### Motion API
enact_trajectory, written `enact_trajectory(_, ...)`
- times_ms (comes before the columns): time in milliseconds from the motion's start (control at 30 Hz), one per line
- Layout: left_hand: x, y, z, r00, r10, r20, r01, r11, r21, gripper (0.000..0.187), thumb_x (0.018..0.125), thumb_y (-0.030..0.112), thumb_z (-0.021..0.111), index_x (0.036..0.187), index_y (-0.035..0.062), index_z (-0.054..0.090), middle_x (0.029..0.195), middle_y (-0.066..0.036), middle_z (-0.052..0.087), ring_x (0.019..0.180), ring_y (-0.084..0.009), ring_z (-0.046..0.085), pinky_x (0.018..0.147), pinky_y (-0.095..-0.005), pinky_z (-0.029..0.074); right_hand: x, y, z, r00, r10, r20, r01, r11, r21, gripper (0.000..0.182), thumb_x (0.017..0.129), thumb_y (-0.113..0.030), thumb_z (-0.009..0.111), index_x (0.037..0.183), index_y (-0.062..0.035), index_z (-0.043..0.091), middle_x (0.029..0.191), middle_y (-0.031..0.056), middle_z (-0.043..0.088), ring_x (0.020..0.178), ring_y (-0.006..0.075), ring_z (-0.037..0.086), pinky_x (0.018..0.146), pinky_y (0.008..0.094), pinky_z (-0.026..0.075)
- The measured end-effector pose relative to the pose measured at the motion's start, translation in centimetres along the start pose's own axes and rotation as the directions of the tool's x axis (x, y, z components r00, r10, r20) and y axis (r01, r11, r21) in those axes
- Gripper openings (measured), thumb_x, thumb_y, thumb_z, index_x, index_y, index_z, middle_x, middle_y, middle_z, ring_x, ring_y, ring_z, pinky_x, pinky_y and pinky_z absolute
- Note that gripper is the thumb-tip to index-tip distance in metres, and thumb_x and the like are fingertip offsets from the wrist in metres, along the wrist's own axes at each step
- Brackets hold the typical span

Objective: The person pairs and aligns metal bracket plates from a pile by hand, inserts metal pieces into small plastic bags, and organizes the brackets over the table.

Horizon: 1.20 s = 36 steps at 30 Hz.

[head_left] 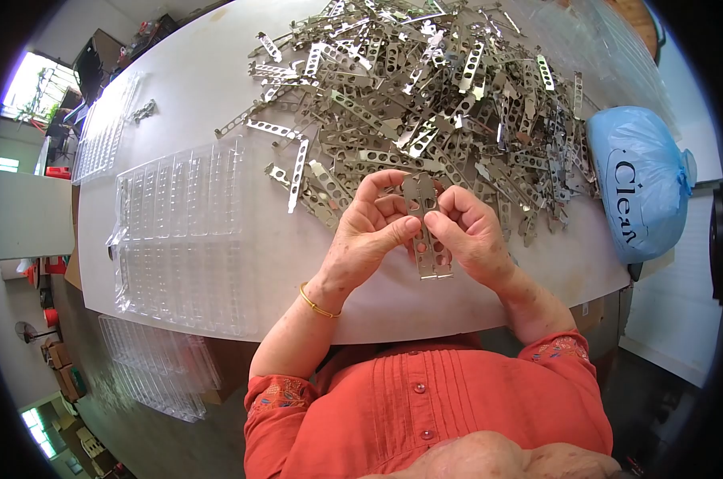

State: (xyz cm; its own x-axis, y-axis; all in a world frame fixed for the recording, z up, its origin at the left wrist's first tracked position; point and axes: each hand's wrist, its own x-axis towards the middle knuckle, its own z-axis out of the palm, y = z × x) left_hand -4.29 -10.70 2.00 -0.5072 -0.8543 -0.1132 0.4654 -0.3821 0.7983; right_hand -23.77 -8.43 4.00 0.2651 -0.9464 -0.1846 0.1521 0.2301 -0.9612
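Two perforated metal brackets [422,199] stand side by side between my hands, above the near part of the table. My left hand [377,222] is closed on the left bracket, its thumb pressed against the front face. On the other side my right hand [467,231] pinches the right bracket with thumb and fingers. Round holes run along both strips, and their bent lower ends point toward me. Just beyond my hands spreads a large heap of similar metal brackets [425,88], lying in all directions.
Clear plastic trays [178,231] with rows of slots lie on the table [277,275] at the left. More trays [158,363] are stacked below the table edge. A tied blue bag [641,184] marked "Clean" sits at the right. Plastic sheeting [601,56] lies behind it.
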Motion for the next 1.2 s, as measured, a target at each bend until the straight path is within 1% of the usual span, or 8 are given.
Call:
enact_trajectory(233,0.05,-0.12,0.11,1.000,0.002,-0.011,-0.002,1.000,0.012,0.058,0.093,0.006,0.070,0.140,0.0087,0.038,0.111,-0.012,0.065,0.085,-0.0171,0.067,0.071,-0.0290,0.055,-0.01,-0.04,-0.09,1.000,0.016,0.007,-0.016,1.000,0.011,0.013,0.099,-0.010,0.058,0.089,-0.0085,0.050,0.078,-0.0016,0.060,0.066,0.0025,0.060,0.051,0.0199,0.048)
enact_trajectory(500,0.01,-0.06,0.07,1.000,0.002,-0.012,-0.002,1.000,0.006,0.057,0.093,0.004,0.069,0.140,0.0085,0.038,0.111,-0.011,0.065,0.090,-0.0158,0.065,0.072,-0.0279,0.055,-0.01,0.08,-0.16,1.000,0.014,0.023,-0.014,1.000,0.008,0.013,0.100,-0.011,0.058,0.091,-0.0087,0.050,0.079,-0.0013,0.061,0.067,0.0028,0.060,0.052,0.0202,0.049)
enact_trajectory(733,0.00,0.03,0.05,1.000,-0.004,-0.005,0.004,1.000,0.006,0.057,0.093,0.005,0.070,0.141,0.0087,0.038,0.111,-0.011,0.065,0.089,-0.0156,0.065,0.072,-0.0279,0.055,0.00,0.00,-0.16,0.999,0.028,0.028,-0.029,0.999,0.015,0.012,0.100,-0.011,0.057,0.091,-0.0087,0.050,0.080,-0.0011,0.061,0.067,0.0024,0.060,0.052,0.0202,0.048)
enact_trajectory(933,0.04,-0.11,0.09,1.000,0.012,-0.024,-0.012,1.000,0.009,0.057,0.093,0.004,0.069,0.141,0.0077,0.038,0.109,-0.010,0.065,0.086,-0.0157,0.066,0.072,-0.0280,0.055,0.02,0.12,-0.13,1.000,0.004,0.015,-0.004,1.000,0.001,0.012,0.100,-0.010,0.058,0.091,-0.0084,0.050,0.080,-0.0013,0.061,0.067,0.0022,0.060,0.052,0.0200,0.048)
enact_trajectory(1033,0.11,-0.30,-0.23,0.999,0.005,-0.033,-0.005,1.000,0.003,0.056,0.093,0.004,0.069,0.140,0.0057,0.039,0.108,-0.009,0.065,0.086,-0.0155,0.066,0.071,-0.0280,0.056,0.06,0.01,-0.11,1.000,0.002,0.002,-0.002,1.000,0.001,0.012,0.099,-0.010,0.059,0.090,-0.0081,0.052,0.080,-0.0014,0.061,0.066,0.0017,0.059,0.052,0.0196,0.048)
enact_trajectory(1100,0.18,-0.37,-0.31,0.997,0.000,-0.083,-0.001,1.000,-0.011,0.051,0.093,0.003,0.069,0.136,0.0049,0.043,0.107,-0.008,0.066,0.086,-0.0154,0.066,0.071,-0.0284,0.057,0.13,-0.02,-0.26,0.999,-0.031,-0.034,0.030,0.999,-0.027,0.011,0.099,-0.010,0.060,0.091,-0.0074,0.053,0.079,-0.0020,0.061,0.065,0.0011,0.057,0.051,0.0192,0.047)
enact_trajectory(1133,0.14,-0.29,-0.25,0.997,-0.001,-0.083,0.000,1.000,-0.011,0.051,0.093,0.003,0.069,0.136,0.0049,0.043,0.107,-0.008,0.066,0.086,-0.0154,0.066,0.071,-0.0284,0.057,0.20,0.08,-0.33,0.999,-0.031,-0.035,0.030,0.999,-0.027,0.011,0.099,-0.010,0.060,0.091,-0.0074,0.053,0.079,-0.0020,0.061,0.065,0.0011,0.057,0.051,0.0192,0.047)
enact_trajectory(1200,0.02,-0.06,-0.10,0.996,-0.013,-0.083,0.011,0.999,-0.032,0.041,0.092,0.003,0.070,0.128,0.0045,0.050,0.105,-0.007,0.066,0.084,-0.0153,0.067,0.070,-0.0281,0.057,0.38,0.44,-0.47,0.994,-0.098,-0.055,0.095,0.994,-0.047,0.011,0.100,-0.012,0.060,0.092,-0.0066,0.055,0.078,-0.0021,0.061,0.063,0.0007,0.055,0.051,0.0186,0.044)
